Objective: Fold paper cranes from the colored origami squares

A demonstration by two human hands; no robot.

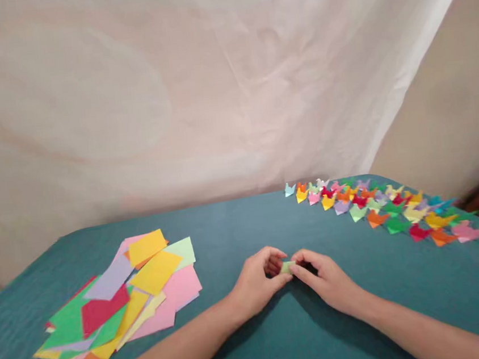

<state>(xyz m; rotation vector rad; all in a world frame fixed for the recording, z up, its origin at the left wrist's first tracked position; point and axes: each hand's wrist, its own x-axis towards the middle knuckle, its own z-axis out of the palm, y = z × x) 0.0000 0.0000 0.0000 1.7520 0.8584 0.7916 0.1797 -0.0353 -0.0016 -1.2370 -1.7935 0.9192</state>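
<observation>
My left hand and my right hand meet at the middle of the teal table. Between their fingertips they pinch a small folded piece of light green paper, held just above the cloth. Both hands have their fingers curled round it, and most of the paper is hidden by them.
A loose pile of flat coloured paper squares lies at the left. Several small folded paper figures in many colours are spread along the far right of the table. A pale cloth backdrop hangs behind the table.
</observation>
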